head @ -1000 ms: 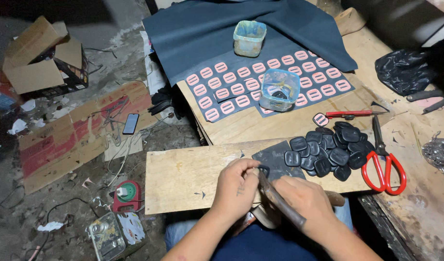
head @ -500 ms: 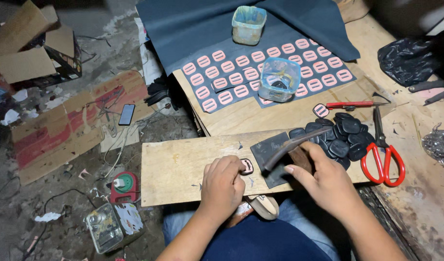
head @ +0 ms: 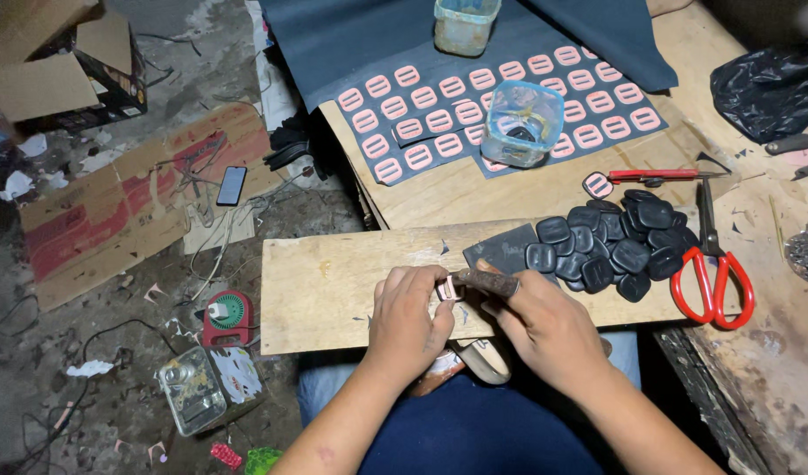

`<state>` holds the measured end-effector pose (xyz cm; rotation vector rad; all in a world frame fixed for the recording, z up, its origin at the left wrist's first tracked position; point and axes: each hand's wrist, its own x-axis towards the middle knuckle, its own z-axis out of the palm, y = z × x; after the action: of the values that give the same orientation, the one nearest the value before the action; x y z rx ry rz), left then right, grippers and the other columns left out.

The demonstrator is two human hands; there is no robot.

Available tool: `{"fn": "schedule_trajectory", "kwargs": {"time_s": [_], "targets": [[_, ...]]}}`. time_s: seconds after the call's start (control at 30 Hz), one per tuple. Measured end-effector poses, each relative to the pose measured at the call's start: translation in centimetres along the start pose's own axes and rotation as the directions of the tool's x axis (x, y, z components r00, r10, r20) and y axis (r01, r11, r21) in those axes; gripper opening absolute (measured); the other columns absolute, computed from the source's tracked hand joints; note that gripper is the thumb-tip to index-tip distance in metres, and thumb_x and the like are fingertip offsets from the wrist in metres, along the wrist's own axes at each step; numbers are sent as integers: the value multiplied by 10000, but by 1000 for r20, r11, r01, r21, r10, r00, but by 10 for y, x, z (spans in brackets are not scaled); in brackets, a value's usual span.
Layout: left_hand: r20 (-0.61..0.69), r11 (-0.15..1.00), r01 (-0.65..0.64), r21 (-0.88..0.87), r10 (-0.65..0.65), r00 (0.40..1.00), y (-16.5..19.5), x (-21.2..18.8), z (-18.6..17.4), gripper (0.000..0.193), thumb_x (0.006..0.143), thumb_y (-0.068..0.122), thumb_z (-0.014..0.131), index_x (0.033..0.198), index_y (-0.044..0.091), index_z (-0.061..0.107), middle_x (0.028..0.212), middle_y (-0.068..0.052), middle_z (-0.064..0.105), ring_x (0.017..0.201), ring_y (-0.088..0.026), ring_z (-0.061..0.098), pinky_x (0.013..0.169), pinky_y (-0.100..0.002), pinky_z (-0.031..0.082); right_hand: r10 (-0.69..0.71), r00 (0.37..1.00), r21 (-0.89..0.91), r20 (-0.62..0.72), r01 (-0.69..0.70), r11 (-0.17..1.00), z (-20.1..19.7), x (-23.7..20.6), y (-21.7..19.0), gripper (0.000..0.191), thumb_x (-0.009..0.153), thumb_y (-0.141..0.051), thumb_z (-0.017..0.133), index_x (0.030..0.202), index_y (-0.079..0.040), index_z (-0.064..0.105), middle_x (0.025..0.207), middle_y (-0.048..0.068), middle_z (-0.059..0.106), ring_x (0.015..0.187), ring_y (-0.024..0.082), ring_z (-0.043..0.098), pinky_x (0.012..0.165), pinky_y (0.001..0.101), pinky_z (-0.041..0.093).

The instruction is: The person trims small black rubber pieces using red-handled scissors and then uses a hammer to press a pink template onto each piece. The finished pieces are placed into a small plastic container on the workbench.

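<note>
Hammer (head: 487, 281) lowered onto pink buckle (head: 448, 288)

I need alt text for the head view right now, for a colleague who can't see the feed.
Seen from above, a person's left hand pinches a small pink buckle piece on a wooden board while the right hand presses a dark tool against it. Right of the hands lie a pile of black buckle pieces and red-handled scissors.

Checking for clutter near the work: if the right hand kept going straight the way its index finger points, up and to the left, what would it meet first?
Likely the small pink buckle piece pinched by the left hand; the right hand is almost touching it.
</note>
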<state>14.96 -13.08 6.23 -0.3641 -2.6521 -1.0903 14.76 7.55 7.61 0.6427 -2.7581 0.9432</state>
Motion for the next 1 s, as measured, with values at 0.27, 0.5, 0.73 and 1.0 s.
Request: {"fn": "schedule_trajectory", "kwargs": {"time_s": [0.27, 0.5, 0.73, 1.0], "targets": [[13, 1000, 27, 15, -27, 1000, 0, 1, 1, 338, 784, 97, 699, 1114, 66, 628, 1046, -106, 681, 1064, -323, 585, 936, -442, 420, -122, 988, -19, 95, 125, 992, -14, -1, -6, 399, 827, -137, 700, 1223, -141, 655, 918, 88, 609, 758, 321, 646, 621, 425, 520], [11, 999, 33, 17, -33, 999, 3, 0, 1, 340, 783, 97, 718, 1112, 68, 635, 1038, -91, 684, 1064, -308, 590, 939, -435, 414, -64, 978, -164, 196, 97, 982, -26, 4, -6, 259, 832, -222, 732, 1072, -150, 666, 857, 77, 585, 746, 314, 651, 608, 441, 523], [0, 999, 32, 12, -32, 999, 4, -1, -2, 359, 775, 99, 740, 1118, 76, 636, 1040, -86, 685, 1053, -305, 591, 928, -434, 412, -44, 990, -145, 134, 64, 987, -20, -1, -6, 272, 812, -192, 744, 1073, -147, 681, 880, 78, 595, 773, 314, 655, 613, 436, 522], [10, 999, 43, 23, -43, 999, 5, -5, -1, 422, 780, 143, 787, 1171, 85, 639, 1000, -110, 666, 1038, -312, 590, 924, -439, 414, -63, 998, 37, 28, 62, 997, -5, -5, -3, 408, 807, -93, 714, 1211, -112, 658, 966, 101, 642, 809, 325, 661, 643, 419, 528]]}}
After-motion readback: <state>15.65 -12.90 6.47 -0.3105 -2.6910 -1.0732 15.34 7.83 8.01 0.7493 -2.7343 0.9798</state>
